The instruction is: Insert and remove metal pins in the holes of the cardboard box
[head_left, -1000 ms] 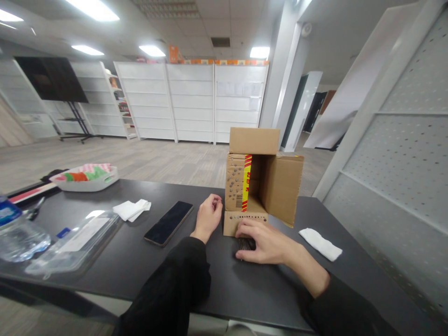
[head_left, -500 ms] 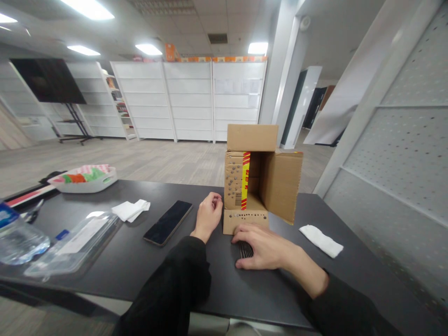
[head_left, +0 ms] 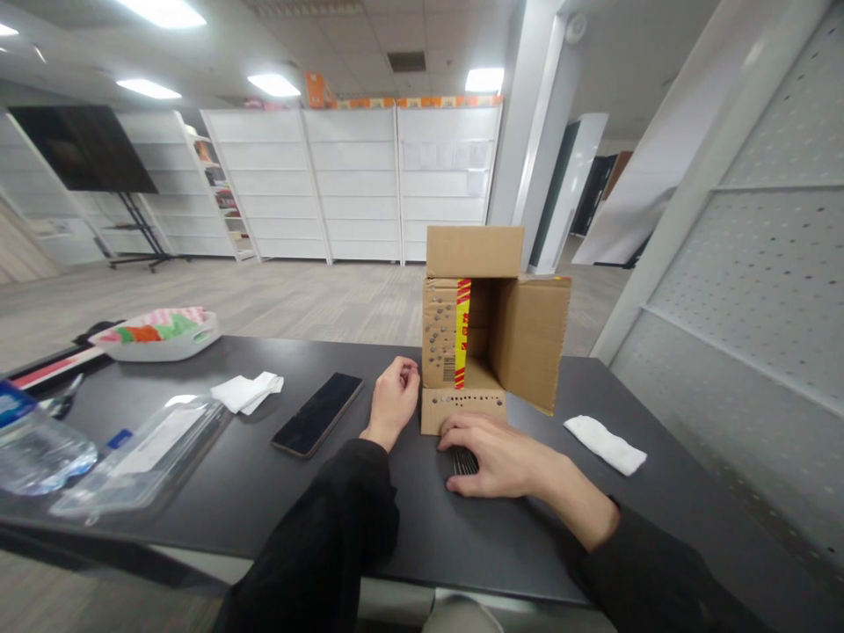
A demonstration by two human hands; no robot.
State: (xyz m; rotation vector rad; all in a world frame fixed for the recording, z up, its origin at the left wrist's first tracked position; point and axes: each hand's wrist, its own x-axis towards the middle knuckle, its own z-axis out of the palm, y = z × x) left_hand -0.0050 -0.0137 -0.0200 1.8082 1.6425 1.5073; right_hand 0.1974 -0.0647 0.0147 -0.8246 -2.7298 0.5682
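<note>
A cardboard box (head_left: 439, 338) stands on the dark table with its flaps open towards me. Grey metal dots cover its left flap, and a row of holes and dots runs along the lower flap (head_left: 462, 413). My right hand (head_left: 484, 453) arches over a bunch of thin metal rods (head_left: 465, 461) lying in front of that flap, thumb at the near ends and fingers at the far ends. Curled fingers close my left hand (head_left: 394, 396) beside the box's left side; anything inside them is hidden.
A phone (head_left: 317, 413) lies left of my left hand, near folded tissues (head_left: 247, 392). Farther left are a clear plastic case (head_left: 149, 457), a water bottle (head_left: 40, 444) and a white basket (head_left: 162, 347). Another folded tissue (head_left: 605, 444) lies on the right.
The view has tilted down slightly. Both hands keep nearly the same place and shape, the right still over the rods.
</note>
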